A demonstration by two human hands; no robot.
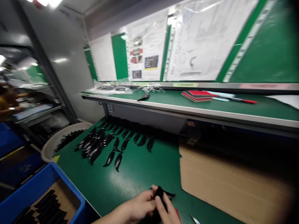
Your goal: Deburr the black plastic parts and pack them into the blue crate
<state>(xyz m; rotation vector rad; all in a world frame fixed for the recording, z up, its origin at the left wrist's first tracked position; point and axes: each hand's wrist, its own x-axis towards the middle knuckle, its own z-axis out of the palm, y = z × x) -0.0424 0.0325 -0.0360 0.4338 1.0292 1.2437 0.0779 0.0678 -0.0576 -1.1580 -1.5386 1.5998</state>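
My left hand (140, 203) and my right hand (168, 211) meet at the bottom of the view, low over the green work mat (140, 177). Both grip a black curved part (160, 194), which my fingers partly hide. Further up the mat lie several similar glossy black curved parts (100, 146), some in loose rows and others piled together. A thin red item (177, 214) and a silver pointed tip (195, 220) lie just right of my right hand.
A beige round tub (58, 141) holding black parts sits at the mat's left corner. Below it, a blue bin (46, 189) holds more. A cardboard sheet (233, 186) lies right. The raised shelf (187, 105) carries red notebooks, a marker and plastic bags. A co-worker (8, 102) stands far left.
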